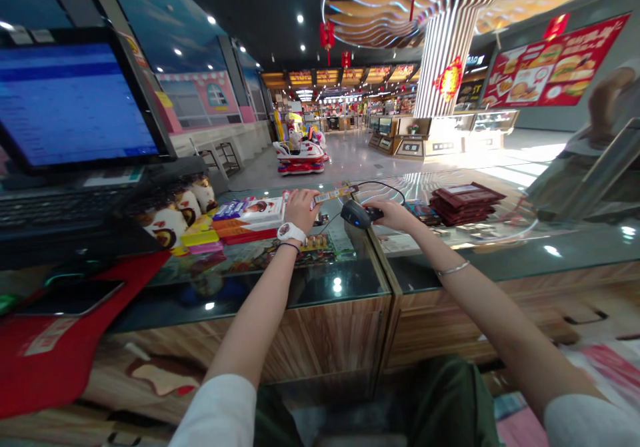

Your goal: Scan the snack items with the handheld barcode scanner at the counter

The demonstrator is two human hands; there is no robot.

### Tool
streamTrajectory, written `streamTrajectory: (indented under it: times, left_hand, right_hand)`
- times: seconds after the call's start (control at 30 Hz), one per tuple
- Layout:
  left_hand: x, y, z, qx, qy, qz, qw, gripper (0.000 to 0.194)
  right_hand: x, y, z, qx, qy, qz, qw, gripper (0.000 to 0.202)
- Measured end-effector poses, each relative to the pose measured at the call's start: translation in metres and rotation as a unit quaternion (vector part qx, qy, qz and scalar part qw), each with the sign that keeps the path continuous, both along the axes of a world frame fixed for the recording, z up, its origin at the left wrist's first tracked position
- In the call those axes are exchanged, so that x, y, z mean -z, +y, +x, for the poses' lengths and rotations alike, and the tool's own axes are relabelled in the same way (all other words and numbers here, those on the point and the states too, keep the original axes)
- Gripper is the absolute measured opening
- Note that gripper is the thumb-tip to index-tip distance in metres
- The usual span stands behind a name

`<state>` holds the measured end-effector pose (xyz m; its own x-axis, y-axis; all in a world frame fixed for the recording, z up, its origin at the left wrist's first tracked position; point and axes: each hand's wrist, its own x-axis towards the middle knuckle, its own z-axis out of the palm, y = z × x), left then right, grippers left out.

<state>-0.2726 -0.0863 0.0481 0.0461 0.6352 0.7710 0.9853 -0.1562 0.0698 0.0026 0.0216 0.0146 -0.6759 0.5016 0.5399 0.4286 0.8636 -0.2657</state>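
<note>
My left hand (pixel 303 210), with a white watch on its wrist, is closed on one end of a long narrow snack packet (pixel 333 195) above the glass counter. A printed strip, perhaps a barcode, shows on the packet near my fingers. Wrapped round the handle of a black barcode scanner (pixel 356 214), my right hand (pixel 393 214) keeps the scanner's head close beside the packet. A blue light glows on the scanner. Just left of my left hand lie stacked boxes of packaged sweets (pixel 250 219), partly hidden by that hand.
A monitor (pixel 75 100) and a keyboard (pixel 65 200) stand at the left, near a phone (pixel 75 298) on red cloth. Dark red packets (pixel 465 202) are piled at the right. A blurred person (pixel 590 147) stands across the counter (pixel 320 294). The scanner's cable loops behind it.
</note>
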Motion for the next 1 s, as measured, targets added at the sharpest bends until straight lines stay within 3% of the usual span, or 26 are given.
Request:
streamTrajectory:
  times: [0.23, 0.4, 0.57, 1.0]
  left_hand:
    - [-0.008, -0.002, -0.007, -0.057, -0.042, 0.044, 0.997, 0.014]
    - [-0.006, -0.003, -0.003, -0.060, -0.035, 0.022, 0.997, 0.015]
    - [-0.003, -0.004, -0.002, -0.074, -0.025, 0.023, 0.997, 0.015]
    - [-0.003, -0.004, -0.003, -0.111, -0.015, 0.017, 0.994, 0.016]
  right_hand:
    - [-0.012, -0.010, -0.001, -0.051, 0.084, 0.063, 0.993, 0.053]
    - [-0.016, -0.023, -0.003, -0.024, 0.103, 0.066, 0.992, 0.052]
    - [-0.017, -0.031, -0.005, 0.009, 0.083, 0.057, 0.995, 0.047]
    - [-0.022, -0.044, -0.007, 0.010, 0.027, 0.052, 0.998, 0.045]
